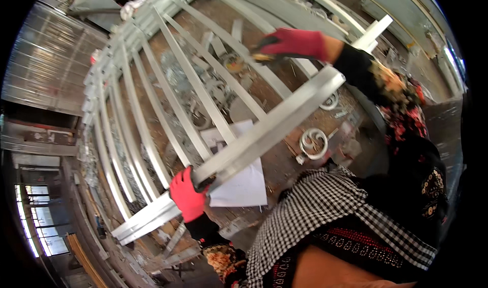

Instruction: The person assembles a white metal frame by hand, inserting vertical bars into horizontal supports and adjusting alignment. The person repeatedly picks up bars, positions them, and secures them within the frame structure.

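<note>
A silver-white metal frame of long parallel bars (pixel 175 84) stretches away before me, joined to a thick near rail (pixel 269 128). My left hand (pixel 188 194), in a red glove with dark fingers, is closed round this rail left of its middle. Over the bars near the rail's right end is my right hand (pixel 292 45), in a dark red glove with a dark palm. Its fingers are bent and blurred. Something small and yellowish (pixel 263 57) shows beneath them; its kind cannot be made out. Under the rail lies a white paper sheet (pixel 246 186).
White rings (pixel 313 144) and small metal pieces lie on the brown work surface right of the paper. More scraps and clear plastic (pixel 175 67) sit beneath the bars. Another pale bar (pixel 373 33) juts out at the upper right. Wooden strips (pixel 86 260) stand at the lower left.
</note>
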`<action>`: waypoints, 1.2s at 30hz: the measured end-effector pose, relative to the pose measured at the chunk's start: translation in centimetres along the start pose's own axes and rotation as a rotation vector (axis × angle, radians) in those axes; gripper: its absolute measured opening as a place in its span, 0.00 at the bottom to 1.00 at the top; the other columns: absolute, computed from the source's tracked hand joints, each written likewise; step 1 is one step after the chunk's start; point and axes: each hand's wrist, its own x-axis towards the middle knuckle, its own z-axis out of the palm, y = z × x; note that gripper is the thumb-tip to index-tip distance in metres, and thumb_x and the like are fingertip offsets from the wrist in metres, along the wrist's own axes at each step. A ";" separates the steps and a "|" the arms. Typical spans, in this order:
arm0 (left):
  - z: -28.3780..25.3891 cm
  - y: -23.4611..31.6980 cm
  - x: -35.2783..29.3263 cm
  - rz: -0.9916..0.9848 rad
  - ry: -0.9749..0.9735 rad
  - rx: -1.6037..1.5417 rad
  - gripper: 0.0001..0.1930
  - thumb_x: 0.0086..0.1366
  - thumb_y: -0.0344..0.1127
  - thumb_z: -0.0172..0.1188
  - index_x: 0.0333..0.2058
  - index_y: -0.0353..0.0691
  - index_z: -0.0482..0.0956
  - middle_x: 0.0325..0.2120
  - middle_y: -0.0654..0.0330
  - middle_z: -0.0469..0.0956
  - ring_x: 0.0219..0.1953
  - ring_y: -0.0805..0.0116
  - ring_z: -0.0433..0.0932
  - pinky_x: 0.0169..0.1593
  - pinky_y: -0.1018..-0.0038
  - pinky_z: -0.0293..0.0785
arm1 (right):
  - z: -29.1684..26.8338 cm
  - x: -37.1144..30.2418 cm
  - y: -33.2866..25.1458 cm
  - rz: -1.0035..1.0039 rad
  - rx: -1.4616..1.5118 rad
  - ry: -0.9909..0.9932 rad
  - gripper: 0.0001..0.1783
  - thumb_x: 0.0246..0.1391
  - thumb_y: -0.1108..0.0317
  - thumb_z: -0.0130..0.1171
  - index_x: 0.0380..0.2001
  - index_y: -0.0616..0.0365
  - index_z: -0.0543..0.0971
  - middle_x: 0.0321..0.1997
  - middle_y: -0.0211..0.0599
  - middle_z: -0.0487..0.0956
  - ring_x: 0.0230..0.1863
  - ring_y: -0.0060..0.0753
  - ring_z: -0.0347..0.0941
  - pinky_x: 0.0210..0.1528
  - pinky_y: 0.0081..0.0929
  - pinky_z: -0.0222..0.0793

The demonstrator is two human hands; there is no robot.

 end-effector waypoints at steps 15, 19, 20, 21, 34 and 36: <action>4.4 9.9 5.1 0.096 0.112 0.144 0.32 0.44 0.55 0.65 0.47 0.43 0.75 0.42 0.58 0.75 0.43 0.55 0.73 0.47 0.61 0.68 | 7.9 11.0 9.6 0.559 0.157 -0.109 0.32 0.46 0.37 0.59 0.26 0.62 0.80 0.25 0.31 0.74 0.27 0.23 0.66 0.34 0.26 0.64; 5.3 9.7 3.7 0.085 0.163 0.172 0.31 0.48 0.57 0.62 0.47 0.43 0.76 0.43 0.58 0.75 0.43 0.55 0.73 0.49 0.60 0.68 | 8.3 12.1 9.9 0.532 -0.085 -0.128 0.33 0.48 0.38 0.56 0.32 0.63 0.81 0.28 0.36 0.78 0.29 0.26 0.69 0.38 0.28 0.65; 5.4 9.7 3.4 0.073 0.165 0.174 0.31 0.47 0.57 0.62 0.47 0.43 0.76 0.43 0.58 0.75 0.43 0.55 0.73 0.49 0.60 0.68 | 8.5 12.0 10.2 0.473 -0.073 -0.138 0.32 0.48 0.38 0.56 0.33 0.63 0.81 0.29 0.37 0.79 0.29 0.26 0.70 0.39 0.28 0.65; 5.0 9.2 2.5 0.059 0.161 0.150 0.33 0.42 0.54 0.65 0.47 0.42 0.75 0.44 0.56 0.74 0.44 0.54 0.73 0.50 0.59 0.67 | 8.9 11.3 9.2 0.295 -0.057 -0.186 0.31 0.50 0.41 0.56 0.38 0.62 0.80 0.30 0.36 0.79 0.30 0.27 0.71 0.40 0.27 0.66; -0.9 0.7 -2.1 0.185 0.049 -0.058 0.32 0.51 0.56 0.61 0.49 0.40 0.71 0.47 0.51 0.69 0.49 0.51 0.68 0.54 0.54 0.64 | 13.9 6.8 4.0 0.543 0.325 -0.057 0.22 0.56 0.57 0.53 0.47 0.61 0.74 0.36 0.29 0.76 0.35 0.18 0.73 0.39 0.21 0.71; -2.3 -2.2 -3.3 0.168 0.098 -0.046 0.32 0.51 0.56 0.61 0.49 0.41 0.72 0.48 0.51 0.69 0.50 0.51 0.68 0.54 0.53 0.64 | 13.9 7.4 4.2 0.308 -0.128 0.116 0.26 0.54 0.57 0.57 0.52 0.64 0.71 0.39 0.33 0.76 0.38 0.19 0.70 0.41 0.21 0.69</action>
